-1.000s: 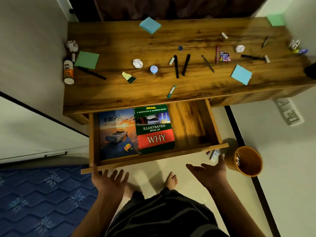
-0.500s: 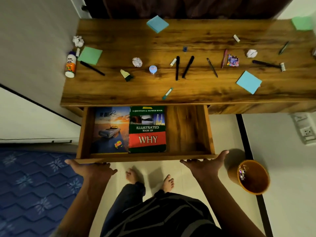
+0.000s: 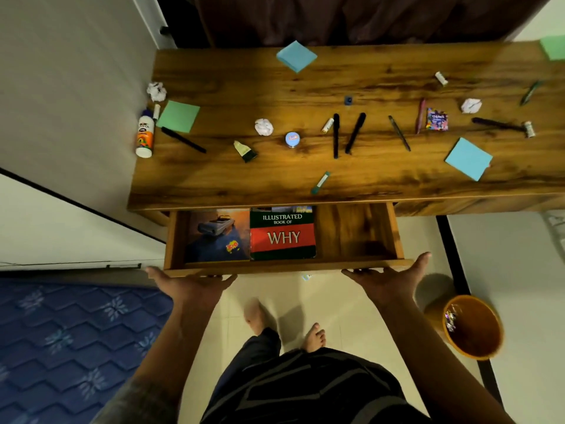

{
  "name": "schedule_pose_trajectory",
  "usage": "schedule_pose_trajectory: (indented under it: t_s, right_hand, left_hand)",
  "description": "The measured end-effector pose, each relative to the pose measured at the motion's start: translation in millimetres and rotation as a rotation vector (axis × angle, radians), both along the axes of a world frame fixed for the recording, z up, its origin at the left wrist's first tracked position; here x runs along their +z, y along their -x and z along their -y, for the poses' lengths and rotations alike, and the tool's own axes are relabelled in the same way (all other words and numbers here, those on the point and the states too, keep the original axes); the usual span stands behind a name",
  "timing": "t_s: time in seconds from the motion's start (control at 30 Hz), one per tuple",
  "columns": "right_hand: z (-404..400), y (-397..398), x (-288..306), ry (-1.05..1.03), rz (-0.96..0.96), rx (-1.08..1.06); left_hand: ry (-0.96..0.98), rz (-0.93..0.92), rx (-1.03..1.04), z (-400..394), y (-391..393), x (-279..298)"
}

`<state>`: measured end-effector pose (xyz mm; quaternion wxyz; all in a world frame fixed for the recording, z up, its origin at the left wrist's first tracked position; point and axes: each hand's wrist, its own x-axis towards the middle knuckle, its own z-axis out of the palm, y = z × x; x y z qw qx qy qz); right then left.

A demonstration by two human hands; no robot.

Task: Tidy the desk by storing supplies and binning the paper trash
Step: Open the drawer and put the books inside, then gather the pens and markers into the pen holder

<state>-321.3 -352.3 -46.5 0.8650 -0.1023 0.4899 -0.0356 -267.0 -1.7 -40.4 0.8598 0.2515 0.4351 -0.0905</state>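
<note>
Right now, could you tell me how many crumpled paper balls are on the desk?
3: one at the back left edge, one left of centre, one toward the right. More may lie beyond the frame.

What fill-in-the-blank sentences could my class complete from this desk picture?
1. Both hands, left and right, touch the front edge of the open ____.
2. The red book shows the large word ____.
3. The bin stands on the floor and is coloured ____.
4. The glue bottle lies at the desk's ____ end.

Missing words: drawer; WHY; orange; left
</note>
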Motion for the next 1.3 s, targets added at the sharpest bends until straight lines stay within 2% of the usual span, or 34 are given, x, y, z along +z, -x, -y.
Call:
schedule_pose_trajectory:
  t_s: [0.2,0.3,0.4,0.77,1.1,1.3]
  right_hand:
    - [-12.5,-53.4,8.1,0.171,0.084,0.040]
    - [-14.8,-72.6,11.9,0.160,0.105,0.018]
    - [-13.2,-89.0,9.4,0.132,0.135,-0.006]
    - [-14.2,-143.2,15.6,0.123,0.131,-0.004]
    - [-7.8,-130.8,14.8,0.108,0.166,0.038]
    - [-14.4,-106.2,38.1,0.158,0.191,-0.021]
  left_hand:
    - [-0.002,0.075,-0.072,-6.8,-43.0,1.6]
    - [0.017,0.069,-0.115,-9.0,-62.3,7.7]
    - [0.042,0.152,-0.153,-11.7,-77.4,13.9]
    - [0.121,0.256,-0.096,-37.2,-119.2,22.1]
    - [0.130,0.143,-0.027,-36.6,-114.5,11.3]
    - [0.168,0.091,-0.032,-32.7,-91.0,3.4]
